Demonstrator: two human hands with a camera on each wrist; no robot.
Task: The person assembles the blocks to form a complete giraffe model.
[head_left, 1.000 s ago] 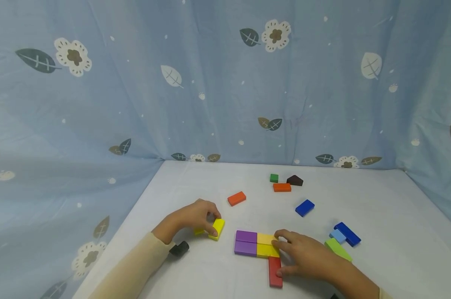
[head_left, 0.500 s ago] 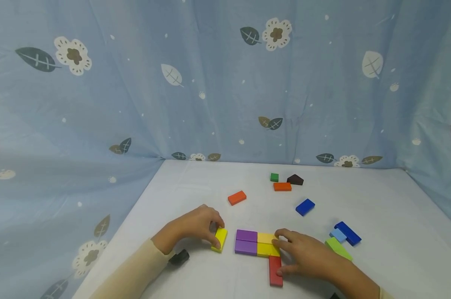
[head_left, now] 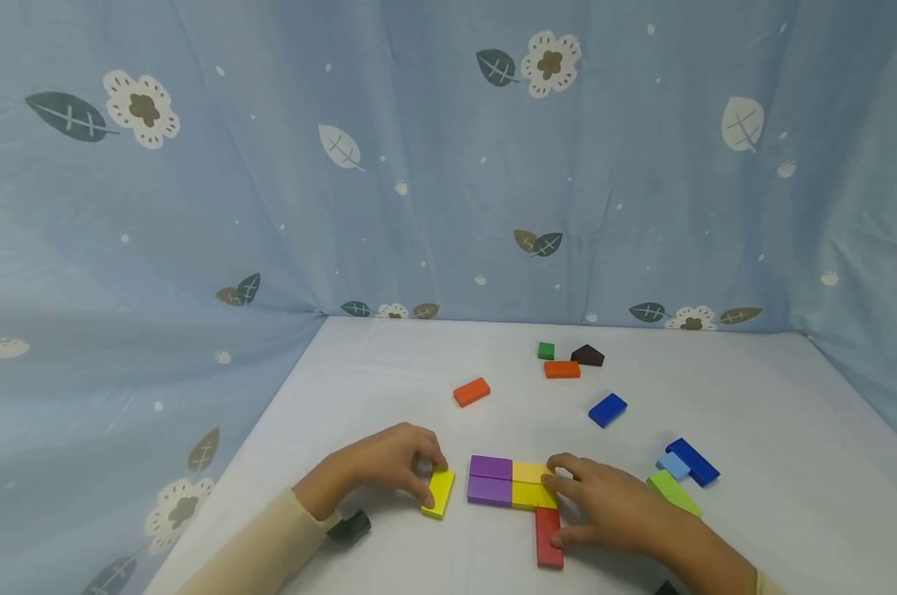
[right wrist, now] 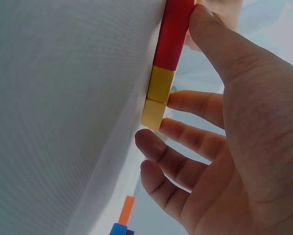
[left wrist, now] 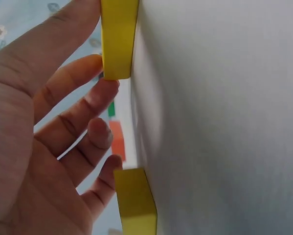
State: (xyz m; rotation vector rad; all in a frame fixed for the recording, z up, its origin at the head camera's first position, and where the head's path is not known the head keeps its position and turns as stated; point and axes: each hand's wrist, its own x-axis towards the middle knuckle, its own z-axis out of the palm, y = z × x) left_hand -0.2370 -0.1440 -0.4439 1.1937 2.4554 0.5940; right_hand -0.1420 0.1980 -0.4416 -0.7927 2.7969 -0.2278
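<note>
My left hand (head_left: pixel 398 459) pinches a bright yellow block (head_left: pixel 440 493) between thumb and fingers, low over the white table and left of a flat cluster. A second yellow block (left wrist: pixel 136 200) shows in the left wrist view; the left hand hides it in the head view. The cluster has two purple blocks (head_left: pixel 490 491) side by side, adjoining a pale yellow block (head_left: pixel 527 472) and a yellow block (head_left: pixel 532 496). A red block (head_left: pixel 548 541) extends from the yellow one toward me. My right hand (head_left: pixel 612 512) rests with its thumb at the red block and fingertips on the yellow pair.
Farther back on the table lie two orange blocks (head_left: pixel 472 392), a green block (head_left: pixel 546 350), a dark brown angular block (head_left: pixel 587 355) and a blue block (head_left: pixel 608 410). Right of my right hand are another blue block (head_left: pixel 694 463), a light blue block (head_left: pixel 673 465) and a lime green block (head_left: pixel 673 493).
My left hand has brought the yellow block toward me and slightly right, drawing it away from the second yellow block. My right hand and the cluster have stayed in place.
</note>
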